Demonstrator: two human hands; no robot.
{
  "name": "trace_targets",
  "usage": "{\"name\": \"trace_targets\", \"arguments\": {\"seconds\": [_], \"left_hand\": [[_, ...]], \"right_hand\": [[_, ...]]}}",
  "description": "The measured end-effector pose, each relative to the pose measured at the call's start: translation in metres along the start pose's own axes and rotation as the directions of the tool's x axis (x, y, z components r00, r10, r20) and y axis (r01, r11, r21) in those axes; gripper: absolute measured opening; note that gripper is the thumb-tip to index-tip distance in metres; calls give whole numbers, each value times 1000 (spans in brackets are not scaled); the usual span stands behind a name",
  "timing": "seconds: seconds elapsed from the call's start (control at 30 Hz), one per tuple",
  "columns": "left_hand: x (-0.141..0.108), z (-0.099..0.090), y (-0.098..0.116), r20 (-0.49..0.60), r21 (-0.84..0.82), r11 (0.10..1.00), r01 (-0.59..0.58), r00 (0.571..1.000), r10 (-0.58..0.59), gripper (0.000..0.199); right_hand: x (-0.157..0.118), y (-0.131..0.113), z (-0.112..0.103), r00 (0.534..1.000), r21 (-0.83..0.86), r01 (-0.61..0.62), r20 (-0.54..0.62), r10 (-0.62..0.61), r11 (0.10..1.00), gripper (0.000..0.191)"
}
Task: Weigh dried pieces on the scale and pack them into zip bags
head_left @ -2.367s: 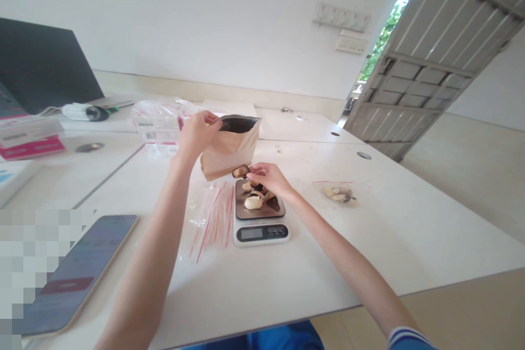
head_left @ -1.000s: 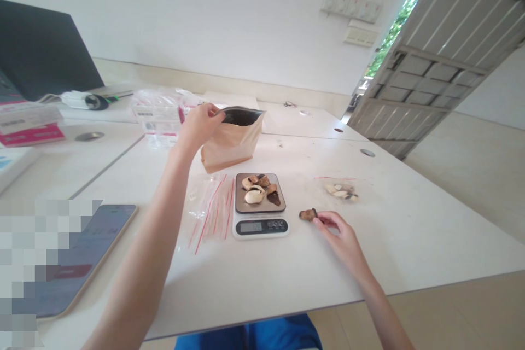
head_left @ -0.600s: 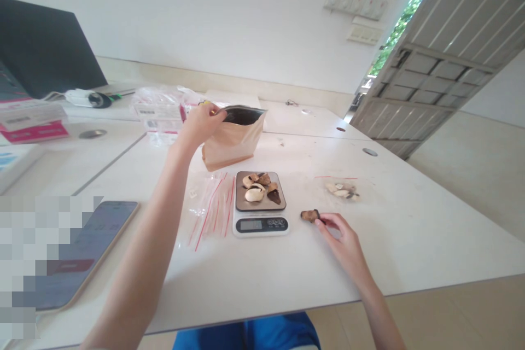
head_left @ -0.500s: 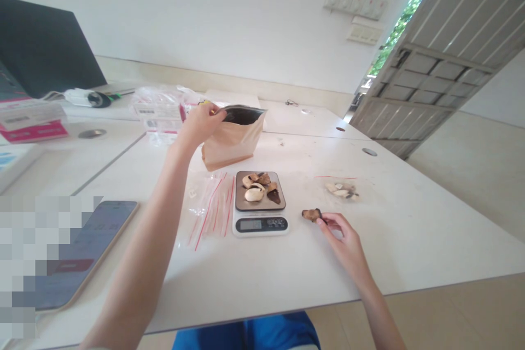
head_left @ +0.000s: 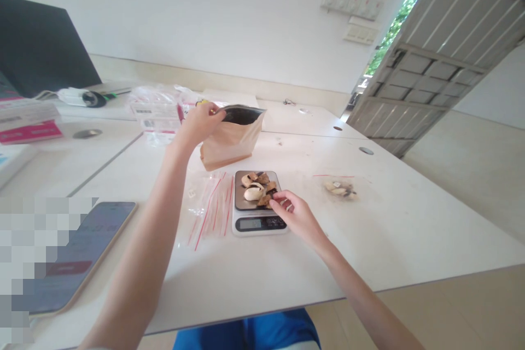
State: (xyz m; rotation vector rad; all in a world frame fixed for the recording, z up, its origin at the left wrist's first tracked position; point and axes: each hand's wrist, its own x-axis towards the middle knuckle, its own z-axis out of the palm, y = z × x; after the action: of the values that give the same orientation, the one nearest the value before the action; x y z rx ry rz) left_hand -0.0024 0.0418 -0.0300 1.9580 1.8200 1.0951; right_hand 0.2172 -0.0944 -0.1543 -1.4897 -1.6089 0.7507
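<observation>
My left hand [head_left: 204, 120] pinches the rim of a brown paper pouch [head_left: 230, 145], which stands with its dark-lined mouth open behind the digital scale [head_left: 240, 231]. On the scale's plate lie several dried-looking cream and brown pieces [head_left: 254, 192], some hollow like shells. At the plate's front right corner, the fingertips of my right hand [head_left: 293, 212] are closed on a rough brown dried piece [head_left: 264, 201] that rests on or just above the plate. The digits on the display are too blurred to read.
Flat zip bags [head_left: 211, 208] with red strips lie left of the scale. A filled zip bag [head_left: 340, 190] with similar pieces lies to the right. A phone [head_left: 88, 251] is at the left front, with clear plastic packages [head_left: 153, 115] and a black monitor [head_left: 41, 46] farther back.
My right hand has moved left, carrying the brown piece from the table beside the scale to the scale's plate. My left hand keeps its hold on the pouch.
</observation>
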Motion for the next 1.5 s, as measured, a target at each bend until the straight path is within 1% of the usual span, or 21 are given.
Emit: {"name": "trace_targets", "arguments": {"seconds": [0.13, 0.23, 0.33, 0.4, 0.5, 0.6, 0.67, 0.73, 0.8, 0.9, 1.0, 1.13, 1.23, 1.3, 1.4, 1.43, 1.47, 1.5], "left_hand": [[1, 0, 0, 6, 7, 1000, -12, 1000, 12, 30], [3, 1, -1, -3, 16, 999, -28, 1000, 28, 29], [4, 1, -2, -14, 23, 999, -50, 999, 50, 28], [4, 1, -2, -11, 24, 999, -42, 999, 42, 28], [4, 0, 0, 4, 18, 1000, -14, 1000, 14, 26], [5, 2, 1, -9, 21, 999, -28, 1000, 28, 26], [8, 3, -2, -29, 23, 998, -57, 998, 57, 26], [10, 4, -5, -67, 1, 995, -96, 993, 96, 28], [11, 4, -8, -118, -37, 989, -146, 983, 141, 30], [10, 1, -12, -197, -76, 976, -203, 963, 185, 29], [9, -2, -11, -233, -86, 971, -225, 952, 200, 32], [2, -8, -3, -246, -26, 978, -207, 950, 194, 51], [-10, -17, 8, -290, 49, 978, -201, 935, 206, 56], [-21, -25, 16, -317, 44, 968, -249, 915, 250, 51], [-41, -36, 33, -370, -22, 915, -402, 854, 366, 33], [-49, -40, 40, -373, -34, 902, -431, 842, 389, 29], [-56, -42, 46, -356, -43, 897, -439, 846, 397, 26], [-62, -44, 52, -310, -53, 901, -430, 865, 395, 25]], "right_hand": [[7, -2, 6, 994, -153, 89, -55, -99, 984, 22], [5, -2, 4, 989, -192, 110, -73, -126, 975, 21], [-1, 0, -3, 995, -161, 56, -78, -69, 985, 27], [-5, 3, -8, 995, -132, 21, -96, -34, 991, 30], [-13, 10, -18, 986, -91, -4, -168, -11, 996, 31], [-22, 26, -29, 974, -24, -56, -220, 50, 998, 33], [-30, 40, -36, 955, 32, -115, -273, 119, 993, 36], [-37, 54, -42, 917, 86, -168, -353, 187, 982, 39], [-43, 64, -44, 885, 127, -195, -404, 231, 972, 40], [-48, 71, -43, 878, 140, -186, -420, 229, 972, 39], [-49, 69, -40, 882, 108, -155, -432, 187, 982, 37], [-51, 66, -38, 904, 57, -142, -399, 153, 988, 36], [-52, 65, -38, 921, 20, -158, -358, 155, 987, 35], [-52, 65, -38, 929, -6, -159, -339, 148, 987, 34], [-51, 65, -38, 940, -41, -135, -320, 115, 990, 32], [-51, 65, -38, 945, -52, -125, -311, 103, 991, 31], [-51, 64, -38, 949, -62, -117, -301, 93, 991, 30], [-51, 64, -38, 952, -70, -109, -294, 84, 992, 29]]}}
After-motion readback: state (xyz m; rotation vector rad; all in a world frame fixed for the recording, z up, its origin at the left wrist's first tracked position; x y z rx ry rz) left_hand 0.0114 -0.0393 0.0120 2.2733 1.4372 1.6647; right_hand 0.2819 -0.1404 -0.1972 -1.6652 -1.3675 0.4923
